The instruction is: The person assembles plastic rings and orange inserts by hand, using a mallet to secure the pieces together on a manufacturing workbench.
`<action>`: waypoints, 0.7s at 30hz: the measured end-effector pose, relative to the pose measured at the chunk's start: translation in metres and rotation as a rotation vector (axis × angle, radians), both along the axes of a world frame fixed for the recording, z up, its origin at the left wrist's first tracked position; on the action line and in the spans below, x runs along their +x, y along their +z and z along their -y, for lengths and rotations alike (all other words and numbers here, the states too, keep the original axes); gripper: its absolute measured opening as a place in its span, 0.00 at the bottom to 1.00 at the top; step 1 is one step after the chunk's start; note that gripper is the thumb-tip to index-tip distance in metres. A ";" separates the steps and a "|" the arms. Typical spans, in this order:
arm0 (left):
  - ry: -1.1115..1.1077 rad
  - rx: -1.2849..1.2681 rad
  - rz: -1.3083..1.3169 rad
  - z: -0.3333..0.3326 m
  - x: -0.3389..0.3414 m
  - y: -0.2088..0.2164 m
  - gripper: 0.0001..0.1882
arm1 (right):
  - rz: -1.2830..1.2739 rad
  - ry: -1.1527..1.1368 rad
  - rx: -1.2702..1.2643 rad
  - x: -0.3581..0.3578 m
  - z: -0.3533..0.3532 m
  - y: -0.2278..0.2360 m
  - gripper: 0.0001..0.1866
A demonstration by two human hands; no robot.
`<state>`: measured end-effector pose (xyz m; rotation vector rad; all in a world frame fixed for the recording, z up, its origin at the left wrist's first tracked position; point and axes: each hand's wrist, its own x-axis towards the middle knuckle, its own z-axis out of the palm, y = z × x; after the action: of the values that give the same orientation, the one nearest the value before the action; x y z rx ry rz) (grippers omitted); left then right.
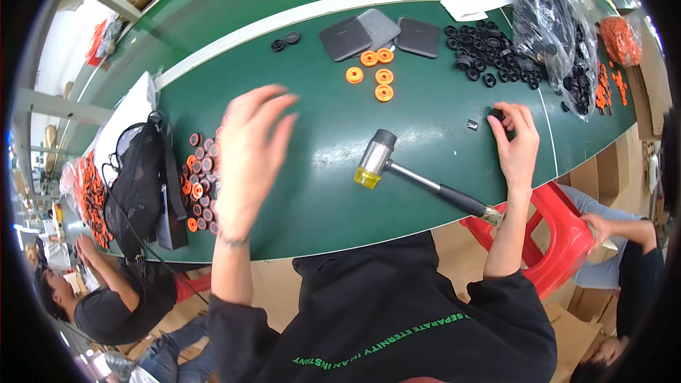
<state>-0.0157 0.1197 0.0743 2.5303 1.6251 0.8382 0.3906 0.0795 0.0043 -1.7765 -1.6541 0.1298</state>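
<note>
My right hand [516,140] is closed, thumb and fingertips pinching a small round black part [496,115] over the right side of the green table. A small dark rectangular piece [472,125] lies just left of it. Slightly blurred, my left hand [250,145] hangs over the table's left side with its fingers stretched out and apart, nothing visible in them. Between the hands rests a mallet [415,176] with a black face, a yellow face and a black grip, its handle end near my right forearm. Several orange wheels [384,76] lie beyond the mallet.
Black wheels [489,53] are heaped at the far right beside a clear plastic bag [546,21]. Grey flat pads [418,35] lie at the back. Orange-and-black wheels [206,163] and a black mesh bag [135,184] sit left. A red stool [550,241] and other people flank me.
</note>
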 end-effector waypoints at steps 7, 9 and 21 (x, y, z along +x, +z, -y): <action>-0.092 -0.072 -0.052 -0.067 0.063 -0.054 0.19 | -0.361 0.018 0.223 -0.009 0.002 0.005 0.18; -0.078 -0.150 0.017 -0.069 0.062 -0.058 0.18 | -0.294 0.022 0.225 -0.003 0.004 0.003 0.19; -0.082 -0.843 1.220 0.079 0.045 -0.013 0.16 | -0.554 0.493 0.254 -0.126 0.061 0.060 0.14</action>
<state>0.0294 0.0403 0.0608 1.0670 1.0376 1.0312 0.2643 0.0181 0.0638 -0.9947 -1.5661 0.5545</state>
